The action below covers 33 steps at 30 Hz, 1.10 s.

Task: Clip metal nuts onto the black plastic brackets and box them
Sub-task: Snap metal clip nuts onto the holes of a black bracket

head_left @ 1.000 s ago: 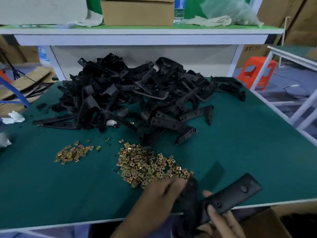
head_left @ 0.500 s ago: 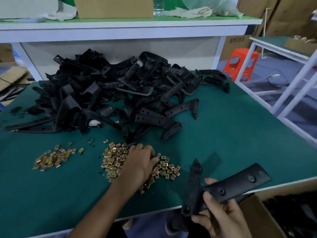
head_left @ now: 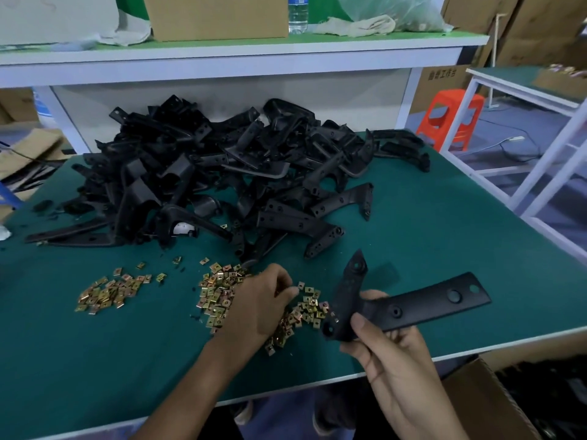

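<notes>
Fingers (head_left: 372, 295) of the right hand (head_left: 392, 357) are curled round a black bracket (head_left: 416, 308), with the thumb pressed on its front face near the bend. The bracket is held off the desk (head_left: 444, 230), over its near edge. Its long arm is pointed right and its short pointed arm is turned up.

Fingers (head_left: 287, 292) of the left hand (head_left: 257, 304) are bent down into the larger heap of metal nuts (head_left: 219, 292). Whether a nut is pinched cannot be told, as the fingertips are hidden among the pieces. The heap is spread flat on the green desk surface, just left of the held bracket.

A smaller heap of nuts (head_left: 109, 292) is seen further left, apart from the larger one. A few loose nuts are scattered between the two.

A big pile of brackets (head_left: 238, 173) is stacked behind the nuts and covers the far middle of the desk.

An open cardboard box (head_left: 476, 398) is placed below the near right corner of the desk. Dark contents are visible inside but are too blurred to name.

A white shelf (head_left: 241, 55) is set behind the desk, and a carton (head_left: 219, 17) and a water bottle (head_left: 298, 12) are stood on it. An orange stool (head_left: 451, 119) is seen at the far right.
</notes>
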Motion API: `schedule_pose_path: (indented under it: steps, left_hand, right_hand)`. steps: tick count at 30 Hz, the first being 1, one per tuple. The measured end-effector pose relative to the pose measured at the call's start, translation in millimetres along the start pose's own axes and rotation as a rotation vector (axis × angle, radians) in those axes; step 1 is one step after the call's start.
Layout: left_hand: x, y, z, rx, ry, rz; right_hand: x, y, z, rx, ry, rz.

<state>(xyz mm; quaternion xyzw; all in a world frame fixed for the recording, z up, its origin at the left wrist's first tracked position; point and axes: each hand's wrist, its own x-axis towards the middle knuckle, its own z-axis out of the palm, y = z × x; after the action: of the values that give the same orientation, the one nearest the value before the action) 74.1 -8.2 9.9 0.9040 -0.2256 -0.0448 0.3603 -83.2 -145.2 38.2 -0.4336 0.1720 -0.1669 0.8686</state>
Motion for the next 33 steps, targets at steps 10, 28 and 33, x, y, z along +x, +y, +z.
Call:
schedule_pose_path:
  steps: [10, 28, 33]
  left_hand:
    - [-46.0, 32.5, -42.0, -0.82, 0.001, -0.166]
    - [-83.0, 59.5, -52.9, -1.231, -0.085, -0.285]
    - [-85.2, 62.0, -50.9, -1.137, -0.053, -0.251]
  right_hand:
    - [3.6, 2.2, 16.8, 0.044, -0.107, 0.034]
    - [-3.1, 5.1, 16.7, 0.049, -0.117, 0.018]
    - [-4.1, 5.8, 17.0, 0.013, -0.107, 0.024]
